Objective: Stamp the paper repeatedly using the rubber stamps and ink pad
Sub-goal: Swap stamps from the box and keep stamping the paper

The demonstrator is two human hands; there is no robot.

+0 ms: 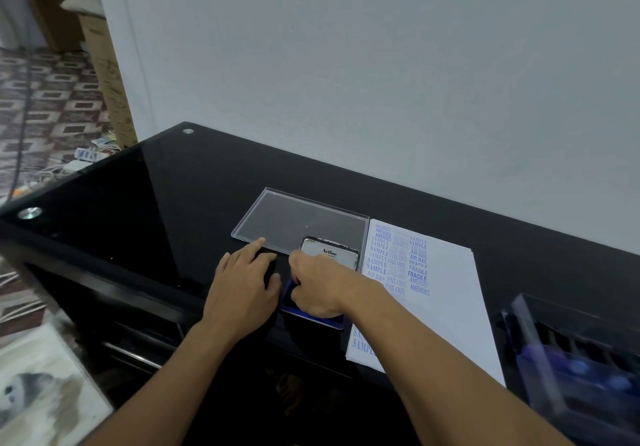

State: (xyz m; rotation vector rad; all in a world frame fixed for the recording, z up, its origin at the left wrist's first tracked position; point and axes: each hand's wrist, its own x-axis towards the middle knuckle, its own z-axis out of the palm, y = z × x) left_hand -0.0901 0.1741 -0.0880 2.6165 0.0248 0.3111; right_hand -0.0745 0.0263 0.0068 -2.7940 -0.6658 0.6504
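An ink pad with a blue surface lies on the black glass table, and its white Artline lid stands open behind it. My right hand is curled down onto the pad. It pinches a small rubber stamp, of which only a purple sliver shows. My left hand rests flat on the table just left of the pad, its fingers straight over a dark patch. The white paper lies to the right of the pad and carries several blue stamped words.
A clear plastic cover lies flat behind the hands. A dark box of stamps with a clear lid sits at the right edge. A wall runs along the table's far side, and patterned floor shows to the left.
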